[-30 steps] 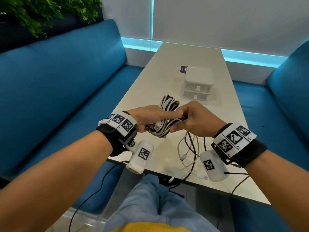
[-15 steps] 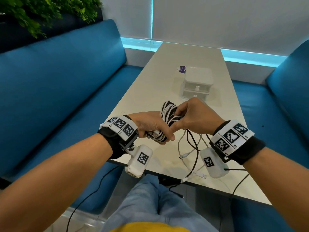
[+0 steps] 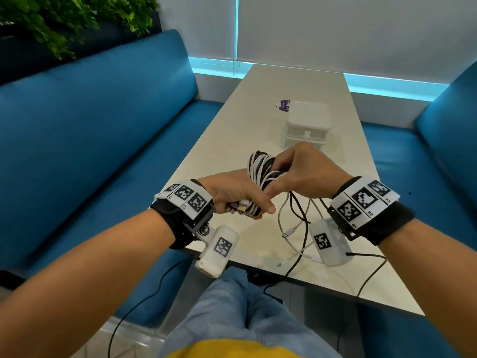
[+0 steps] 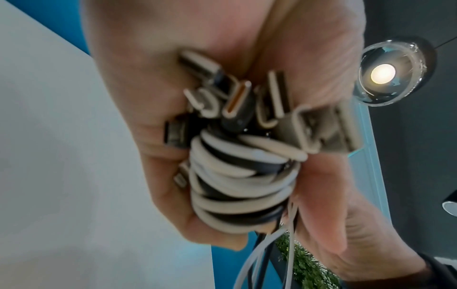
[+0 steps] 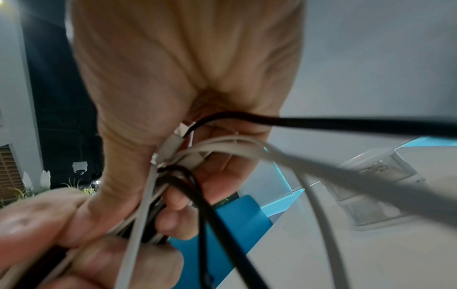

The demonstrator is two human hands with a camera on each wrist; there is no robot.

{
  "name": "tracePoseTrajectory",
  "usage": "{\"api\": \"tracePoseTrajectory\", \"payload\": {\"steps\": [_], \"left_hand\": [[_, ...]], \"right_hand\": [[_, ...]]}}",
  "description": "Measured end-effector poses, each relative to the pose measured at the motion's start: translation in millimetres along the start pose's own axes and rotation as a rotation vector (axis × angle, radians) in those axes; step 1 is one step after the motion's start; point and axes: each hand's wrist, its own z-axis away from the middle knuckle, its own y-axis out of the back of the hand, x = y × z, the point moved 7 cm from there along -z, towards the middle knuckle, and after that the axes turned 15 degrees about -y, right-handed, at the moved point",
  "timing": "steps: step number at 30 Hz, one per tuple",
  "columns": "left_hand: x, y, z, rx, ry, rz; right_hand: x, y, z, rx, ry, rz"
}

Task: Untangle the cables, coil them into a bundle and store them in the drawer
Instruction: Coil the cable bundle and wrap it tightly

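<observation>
Room: from the head view, a long pale surface (image 3: 258, 125) runs between blue sofas (image 3: 90, 125), with a plant (image 3: 64, 19) at 10 o'clock.
Drawer unit (image 3: 307, 125): white, two-tier, at 12 o'clock from the hands, both drawers closed.
Cable bundle (image 3: 260, 171): black and white coil, held above the near surface.
Left hand (image 3: 237, 192): its grip is wrapped round the bundle's lower end.
Right hand (image 3: 304, 171): its grip pinches the coil's upper part; loose cable tails (image 3: 296, 223) hang at 6 o'clock onto the surface.
Left wrist view: fingers (image 4: 168, 176) curl round the wound cables (image 4: 237, 187); connector plugs (image 4: 247, 101) bunch at 12 o'clock.
Right wrist view: the right hand (image 5: 188, 78) grips black and white strands (image 5: 188, 176); drawer unit (image 5: 378, 179) blurred at 3 o'clock.
</observation>
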Motion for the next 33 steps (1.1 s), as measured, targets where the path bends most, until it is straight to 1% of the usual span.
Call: {"api": "tracePoseTrajectory", "payload": {"steps": [4, 9, 11, 14, 16, 18, 20, 22, 24, 25, 27, 28, 29, 32, 33], "left_hand": [[0, 5, 0, 0.069, 0.004, -0.047], [-1, 13, -3, 0.262, -0.016, -0.054], [-3, 18, -2, 0.278, 0.011, -0.060], [-5, 23, 0, 0.264, 0.033, -0.070], [-3, 27, -2, 0.274, 0.036, -0.055], [3, 29, -3, 0.291, 0.038, -0.046], [13, 32, -4, 0.301, 0.041, -0.067], [21, 34, -5, 0.310, 0.035, -0.094], [27, 36, -8, 0.320, 0.030, -0.102], [29, 37, -9, 0.332, 0.030, -0.101], [29, 38, -10, 0.353, 0.040, -0.091], [28, 39, -11, 0.358, 0.046, -0.080], [26, 41, -11, 0.360, 0.050, -0.063], [24, 43, -10, 0.351, 0.050, -0.022], [24, 44, -11, 0.343, 0.051, -0.019]], "right_hand": [[2, 2, -4, -0.015, -0.003, -0.064], [6, -1, -14, -0.058, 0.025, -0.005], [7, -2, -15, -0.047, 0.072, 0.086], [11, -8, -11, -0.039, 0.148, 0.214], [13, -10, -12, 0.002, 0.191, 0.268], [12, -11, -14, 0.079, 0.240, 0.361], [12, -10, -14, 0.147, 0.252, 0.434], [13, -8, -15, 0.188, 0.250, 0.437], [14, -4, -15, 0.245, 0.247, 0.387], [16, 0, -16, 0.281, 0.227, 0.317], [27, 15, -20, 0.353, 0.127, 0.071], [35, 21, -24, 0.370, 0.068, -0.004], [45, 25, -30, 0.373, 0.011, 0.014], [90, 36, -45, 0.320, -0.243, 0.314], [104, 40, -46, 0.296, -0.325, 0.338]]}}
